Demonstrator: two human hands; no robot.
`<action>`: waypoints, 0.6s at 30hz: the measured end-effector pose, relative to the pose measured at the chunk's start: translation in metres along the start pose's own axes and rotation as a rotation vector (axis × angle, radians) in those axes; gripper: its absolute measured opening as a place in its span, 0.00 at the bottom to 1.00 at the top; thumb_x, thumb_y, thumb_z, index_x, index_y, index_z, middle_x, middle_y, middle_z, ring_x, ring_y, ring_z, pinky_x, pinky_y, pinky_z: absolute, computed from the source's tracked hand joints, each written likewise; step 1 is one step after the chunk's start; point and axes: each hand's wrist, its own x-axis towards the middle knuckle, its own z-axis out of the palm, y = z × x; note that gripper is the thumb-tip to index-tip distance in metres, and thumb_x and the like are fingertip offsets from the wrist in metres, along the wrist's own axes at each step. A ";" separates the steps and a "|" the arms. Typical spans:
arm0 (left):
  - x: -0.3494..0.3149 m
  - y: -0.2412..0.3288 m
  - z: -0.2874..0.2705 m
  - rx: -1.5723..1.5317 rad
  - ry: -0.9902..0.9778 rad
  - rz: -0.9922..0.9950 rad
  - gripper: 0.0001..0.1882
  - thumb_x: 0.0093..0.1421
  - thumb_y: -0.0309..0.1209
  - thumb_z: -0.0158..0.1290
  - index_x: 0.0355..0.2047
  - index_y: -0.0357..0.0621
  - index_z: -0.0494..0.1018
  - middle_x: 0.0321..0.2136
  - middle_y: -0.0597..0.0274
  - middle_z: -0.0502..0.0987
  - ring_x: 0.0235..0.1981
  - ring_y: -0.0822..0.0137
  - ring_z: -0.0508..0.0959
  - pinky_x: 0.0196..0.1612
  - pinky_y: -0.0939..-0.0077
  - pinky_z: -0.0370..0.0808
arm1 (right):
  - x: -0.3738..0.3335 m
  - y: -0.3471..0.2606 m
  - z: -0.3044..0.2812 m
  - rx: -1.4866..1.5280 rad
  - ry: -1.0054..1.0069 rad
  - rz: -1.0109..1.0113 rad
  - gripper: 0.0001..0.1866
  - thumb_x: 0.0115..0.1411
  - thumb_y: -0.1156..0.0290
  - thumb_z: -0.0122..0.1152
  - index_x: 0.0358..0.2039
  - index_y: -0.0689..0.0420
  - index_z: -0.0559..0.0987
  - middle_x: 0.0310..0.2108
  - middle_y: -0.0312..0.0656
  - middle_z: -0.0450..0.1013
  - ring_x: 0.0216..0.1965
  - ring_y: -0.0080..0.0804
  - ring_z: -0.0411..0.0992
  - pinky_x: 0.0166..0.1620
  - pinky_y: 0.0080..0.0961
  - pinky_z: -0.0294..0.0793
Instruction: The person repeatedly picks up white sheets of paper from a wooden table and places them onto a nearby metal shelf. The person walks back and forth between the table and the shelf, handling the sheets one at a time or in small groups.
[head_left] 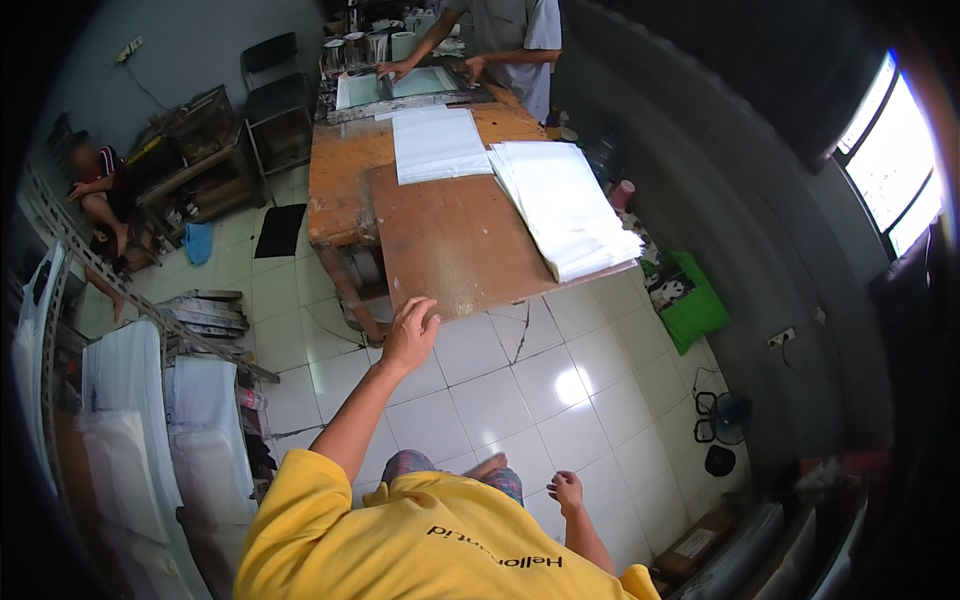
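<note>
Although a stack of white sheets already lay along the right edge of the brown board, a smaller pile at its far edge seemingly remained ungathered, the left hand loosely curled at the near-left corner, the right hand hanging, both empty.

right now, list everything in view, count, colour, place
table: one, orange, upper centre
board: one, brown, table's near end
stack: one, white, board's right side
sheets: count unclear, white, left of stack
frame: one, grey, beyond sheets
chair: one, black, left of table
bag: one, green, right floor
window: one, white, right
worker: one, grey shirt, far end
seated person: one, dark clothes, left
left hand: one, bare, by board edge
right hand: one, bare, midair
</note>
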 end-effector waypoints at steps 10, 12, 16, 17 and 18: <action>0.087 -0.046 0.046 0.553 -0.133 -0.130 0.33 0.62 0.48 0.45 0.63 0.42 0.58 0.65 0.44 0.52 0.68 0.47 0.46 0.67 0.48 0.38 | 0.085 0.047 -0.019 -0.468 -0.093 -0.006 0.15 0.57 0.63 0.57 0.41 0.59 0.79 0.35 0.49 0.78 0.38 0.38 0.78 0.41 0.33 0.76; 0.101 -0.049 0.050 0.578 -0.149 -0.180 0.35 0.62 0.49 0.44 0.64 0.43 0.56 0.66 0.46 0.49 0.68 0.49 0.44 0.68 0.48 0.35 | 0.108 0.016 -0.022 -0.500 -0.121 -0.022 0.16 0.56 0.61 0.59 0.39 0.60 0.81 0.36 0.52 0.79 0.40 0.38 0.77 0.44 0.32 0.75; 0.124 -0.054 0.053 0.618 -0.135 -0.203 0.34 0.62 0.49 0.44 0.64 0.44 0.56 0.67 0.48 0.49 0.68 0.51 0.45 0.68 0.50 0.36 | 0.154 -0.075 -0.025 -0.378 -0.108 0.022 0.10 0.60 0.68 0.56 0.38 0.59 0.77 0.27 0.42 0.75 0.24 0.30 0.75 0.23 0.27 0.74; 0.128 -0.050 0.052 0.624 -0.133 -0.217 0.34 0.62 0.49 0.43 0.64 0.45 0.55 0.67 0.49 0.49 0.69 0.51 0.45 0.68 0.50 0.36 | 0.180 -0.086 -0.029 -0.179 -0.090 0.054 0.09 0.62 0.69 0.54 0.38 0.59 0.75 0.28 0.41 0.74 0.24 0.31 0.75 0.22 0.28 0.74; 0.130 -0.048 0.053 0.633 -0.128 -0.233 0.34 0.62 0.49 0.42 0.64 0.45 0.55 0.67 0.49 0.49 0.69 0.52 0.45 0.68 0.51 0.37 | 0.190 -0.117 -0.030 -0.163 -0.076 0.008 0.09 0.62 0.69 0.53 0.40 0.59 0.74 0.29 0.40 0.73 0.26 0.31 0.76 0.24 0.28 0.74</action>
